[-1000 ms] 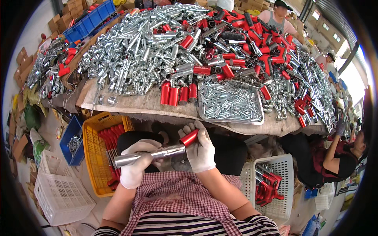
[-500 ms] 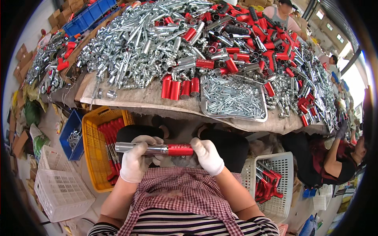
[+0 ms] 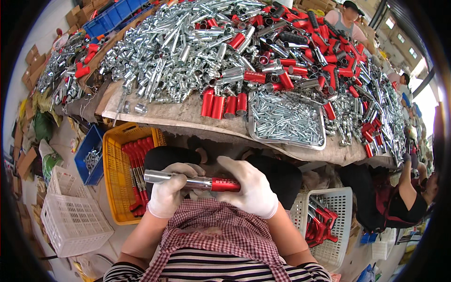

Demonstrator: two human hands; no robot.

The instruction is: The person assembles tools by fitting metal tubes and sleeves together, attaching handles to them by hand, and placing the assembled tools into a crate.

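Note:
I hold a metal tube point(image 3: 199, 182) with a red sleeve at its right end across my lap, tilted slightly down to the right. My left hand point(image 3: 168, 193), in a white glove, is wrapped round its silver part. My right hand point(image 3: 256, 190), gloved too, is at the red end, fingers and thumb spread above and below it. The palm covers the tip, so whether it presses there is hidden. Past my hands, several red sleeves point(image 3: 218, 107) stand at the table's front edge beside a clear tray point(image 3: 287, 142) of small metal pins.
A heap of metal and red parts point(image 3: 188, 56) covers the table. A yellow crate point(image 3: 112, 188) of red-handled tools, a blue bin point(image 3: 89, 164) and white crates point(image 3: 75, 225) stand left. Another white crate point(image 3: 345, 216) holds red parts at right. A person point(image 3: 399, 197) sits beyond it.
My right hand has loosened from the red end, its fingers spreading apart round it. The tube has tilted slightly, red end lower. My view has shifted a little.

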